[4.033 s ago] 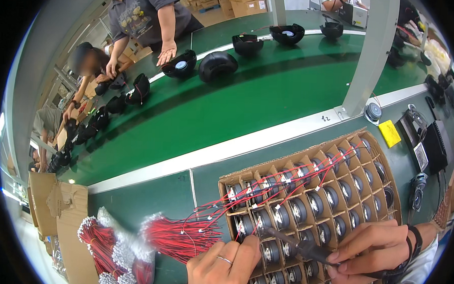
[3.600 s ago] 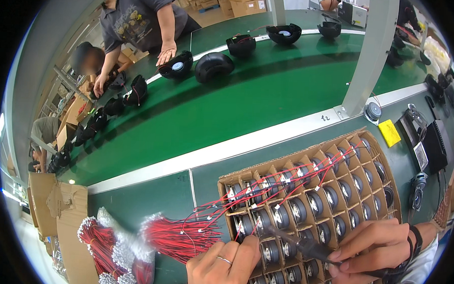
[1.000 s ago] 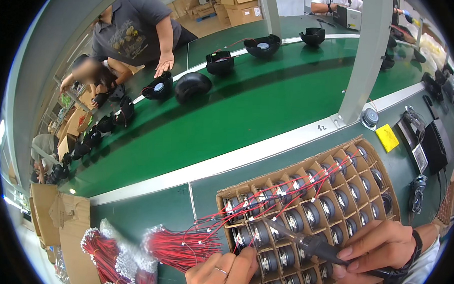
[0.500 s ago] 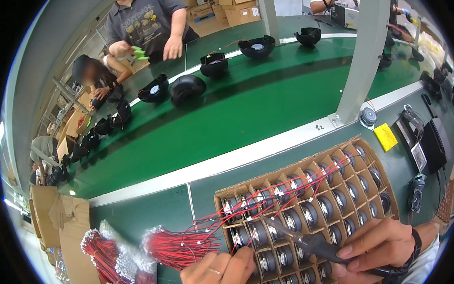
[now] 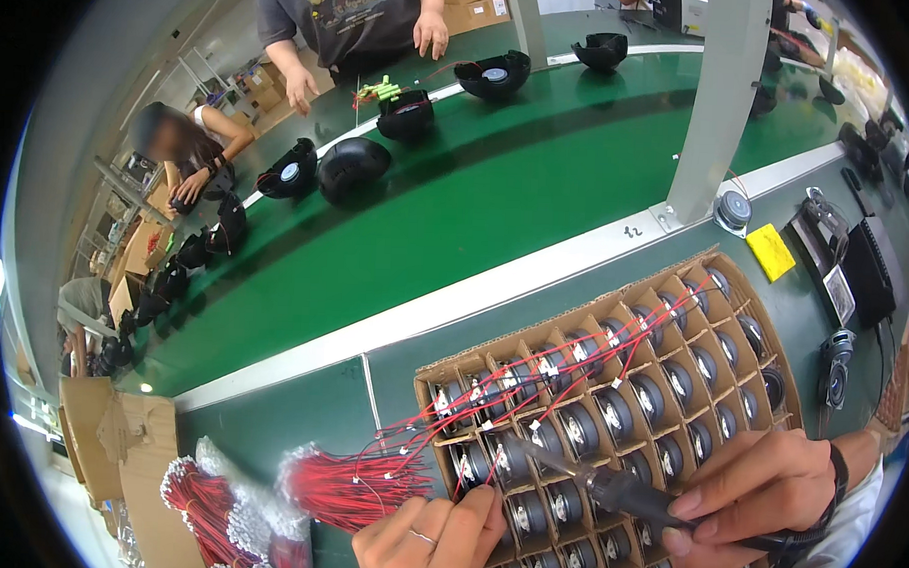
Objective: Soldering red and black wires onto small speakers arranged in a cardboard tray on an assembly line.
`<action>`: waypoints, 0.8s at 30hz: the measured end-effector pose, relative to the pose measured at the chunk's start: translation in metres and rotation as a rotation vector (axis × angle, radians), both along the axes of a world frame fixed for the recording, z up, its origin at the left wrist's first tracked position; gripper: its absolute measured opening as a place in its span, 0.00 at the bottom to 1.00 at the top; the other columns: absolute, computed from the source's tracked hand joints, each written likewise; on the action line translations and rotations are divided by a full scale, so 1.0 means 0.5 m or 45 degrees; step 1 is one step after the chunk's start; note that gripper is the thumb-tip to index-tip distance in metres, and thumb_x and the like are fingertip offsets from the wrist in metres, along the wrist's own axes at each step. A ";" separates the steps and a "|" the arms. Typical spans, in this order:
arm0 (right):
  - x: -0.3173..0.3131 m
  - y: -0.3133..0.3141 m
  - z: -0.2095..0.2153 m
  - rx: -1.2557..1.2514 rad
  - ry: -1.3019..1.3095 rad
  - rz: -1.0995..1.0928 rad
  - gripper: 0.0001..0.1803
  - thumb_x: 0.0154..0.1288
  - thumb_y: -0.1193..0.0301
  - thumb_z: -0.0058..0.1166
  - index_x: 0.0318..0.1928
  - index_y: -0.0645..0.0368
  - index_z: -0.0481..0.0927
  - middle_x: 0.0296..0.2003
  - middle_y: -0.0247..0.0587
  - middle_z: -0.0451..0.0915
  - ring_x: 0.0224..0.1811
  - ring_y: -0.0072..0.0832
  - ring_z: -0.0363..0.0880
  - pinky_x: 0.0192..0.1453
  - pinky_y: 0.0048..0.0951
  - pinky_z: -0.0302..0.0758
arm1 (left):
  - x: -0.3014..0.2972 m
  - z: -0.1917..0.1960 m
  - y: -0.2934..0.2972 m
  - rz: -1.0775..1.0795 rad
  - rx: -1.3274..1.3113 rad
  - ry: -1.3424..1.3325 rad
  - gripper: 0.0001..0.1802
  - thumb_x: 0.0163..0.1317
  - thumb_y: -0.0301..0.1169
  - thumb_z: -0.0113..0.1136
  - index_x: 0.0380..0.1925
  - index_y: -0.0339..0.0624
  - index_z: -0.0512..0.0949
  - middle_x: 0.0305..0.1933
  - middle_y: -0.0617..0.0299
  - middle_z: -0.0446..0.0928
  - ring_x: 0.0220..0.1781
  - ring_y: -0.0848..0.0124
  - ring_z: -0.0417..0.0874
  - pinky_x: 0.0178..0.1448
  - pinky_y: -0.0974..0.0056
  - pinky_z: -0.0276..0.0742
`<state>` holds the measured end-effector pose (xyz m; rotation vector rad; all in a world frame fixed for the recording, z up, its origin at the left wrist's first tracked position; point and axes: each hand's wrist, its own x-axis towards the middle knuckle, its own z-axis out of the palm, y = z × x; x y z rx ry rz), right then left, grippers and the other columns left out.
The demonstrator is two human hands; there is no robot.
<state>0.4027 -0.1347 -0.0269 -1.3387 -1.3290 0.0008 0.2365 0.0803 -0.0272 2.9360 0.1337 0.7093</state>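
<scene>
My right hand [image 5: 767, 495] grips a black-handled soldering iron [image 5: 632, 496], its thin tip pointing left over the speakers. At the left end of a divided cardboard box [image 5: 431, 373], the thumb and forefinger of my left hand [image 5: 426, 538] pinch a thin red wire [image 5: 496, 464] beside a small round speaker [image 5: 471, 463]. The iron's tip lies above a neighbouring speaker; whether it touches anything I cannot tell. Black speakers with metal terminals stand on edge in the box's cells. Red wires [image 5: 572, 366] with white connectors stretch across the upper rows.
Bundles of red wires [image 5: 352, 489] lie left of the box. A yellow sponge [image 5: 770, 252], a loose speaker [image 5: 733, 211] and a black device [image 5: 869, 268] sit at right. Beyond the metal post [image 5: 713, 123], black shells [image 5: 353, 168] line the green belt [image 5: 457, 224], with people opposite.
The view has shifted slightly. Across the belt, a person's hand has let go of the green pieces, which now rest at a black shell. My hands keep nearly the same pose.
</scene>
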 end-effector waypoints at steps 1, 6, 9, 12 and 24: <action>0.002 0.002 0.007 -0.008 0.002 -0.010 0.15 0.51 0.86 0.76 0.35 0.63 0.82 0.44 0.50 0.84 0.32 0.30 0.88 0.34 0.22 0.87 | 0.002 0.000 0.000 -0.010 -0.008 0.002 0.11 0.55 0.21 0.75 0.37 0.44 0.85 0.24 0.63 0.73 0.23 0.66 0.77 0.27 0.63 0.74; 0.011 0.016 0.010 0.045 -0.096 0.082 0.16 0.47 0.86 0.76 0.34 0.63 0.81 0.38 0.49 0.85 0.30 0.34 0.88 0.31 0.27 0.87 | -0.003 -0.002 0.001 -0.012 0.003 0.026 0.11 0.55 0.22 0.75 0.37 0.44 0.85 0.24 0.63 0.73 0.23 0.66 0.77 0.26 0.63 0.73; 0.006 0.016 0.007 0.027 -0.063 0.107 0.16 0.48 0.86 0.77 0.34 0.63 0.81 0.38 0.49 0.85 0.30 0.35 0.88 0.31 0.27 0.87 | -0.001 -0.005 0.000 -0.015 -0.015 0.027 0.11 0.54 0.22 0.76 0.37 0.44 0.85 0.24 0.63 0.74 0.23 0.66 0.77 0.26 0.63 0.73; 0.006 0.015 0.008 0.005 -0.090 0.133 0.15 0.49 0.86 0.76 0.34 0.64 0.81 0.38 0.50 0.85 0.31 0.34 0.88 0.31 0.27 0.87 | 0.000 -0.005 0.000 -0.020 -0.015 0.024 0.11 0.54 0.22 0.76 0.37 0.43 0.85 0.24 0.63 0.74 0.22 0.66 0.77 0.27 0.63 0.73; 0.010 0.020 0.010 -0.039 -0.112 0.240 0.13 0.52 0.86 0.75 0.32 0.66 0.80 0.39 0.53 0.85 0.31 0.35 0.87 0.32 0.28 0.87 | -0.002 -0.005 0.002 -0.022 -0.026 0.027 0.11 0.54 0.22 0.76 0.37 0.43 0.85 0.25 0.63 0.75 0.23 0.66 0.77 0.27 0.63 0.74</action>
